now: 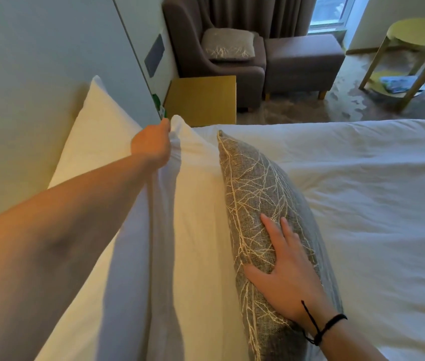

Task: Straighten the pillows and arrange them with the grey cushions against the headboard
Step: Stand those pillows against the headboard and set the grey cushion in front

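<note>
White cotton bunches under the left hand (154, 144), which grips the far top corner of the front pillow (193, 204) just left of the frame's centre, probably to tug it upright and square. Behind it, a second white pillow (96, 142) leans on the pale headboard (24, 100) at the left. The right hand (281, 277), lower centre, lies spread and flat on the grey cushion (258, 191) with its pale branch pattern, seemingly to pin it on edge against the front pillow so it does not topple onto the white duvet (362, 191). Another grey cushion (228, 44) sits on the brown armchair (193, 48) at top centre, yet to be brought over.
</note>
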